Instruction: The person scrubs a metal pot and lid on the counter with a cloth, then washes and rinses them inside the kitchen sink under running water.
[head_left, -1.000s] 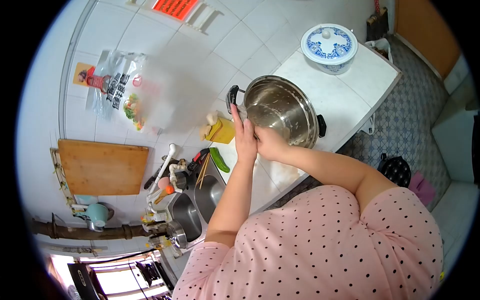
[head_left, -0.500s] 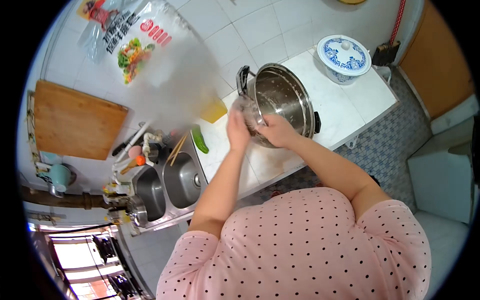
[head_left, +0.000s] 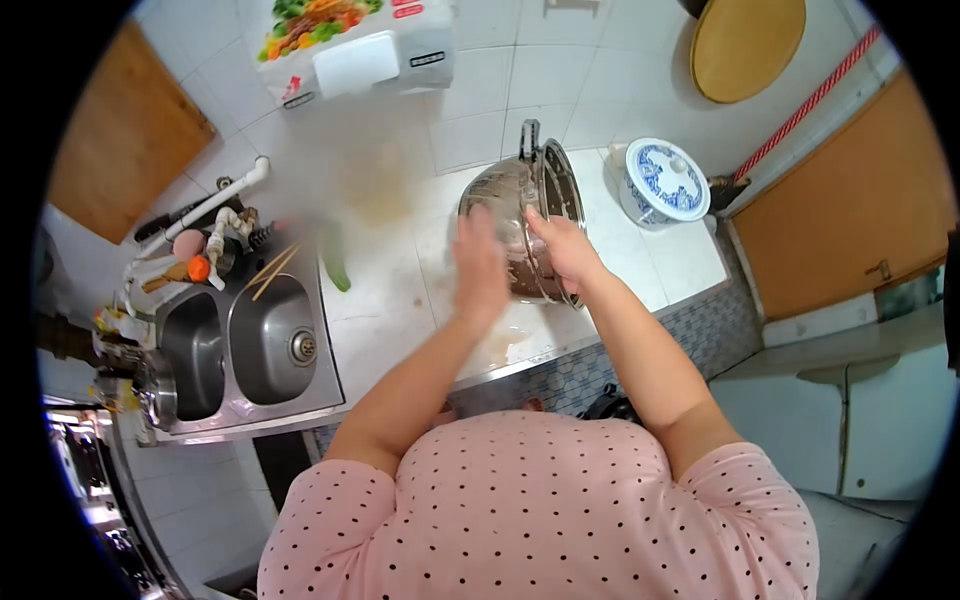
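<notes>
A large stainless steel pot (head_left: 495, 190) is tipped on the counter, its mouth facing right and pale residue on the inside. One black-and-metal handle (head_left: 529, 138) points up at its top. My right hand (head_left: 566, 255) grips the pot at the rim, thumb on the outer wall and fingers hidden towards the inside. My left hand (head_left: 482, 275) lies against the outer wall, smeared by motion; whether it holds anything is unclear.
A green cucumber (head_left: 336, 258) lies left of the pot, near chopsticks (head_left: 272, 272) by a double steel sink (head_left: 335, 385). Right of the pot stands a lidded blue-and-white bowl (head_left: 665, 182). Water wets the white counter (head_left: 385, 330). A printed plastic bag (head_left: 420, 60) hangs above.
The pot has tipped further, showing more of its outer wall. My left hand has moved down along that wall. My right hand stays at the rim; the camera view has shifted.
</notes>
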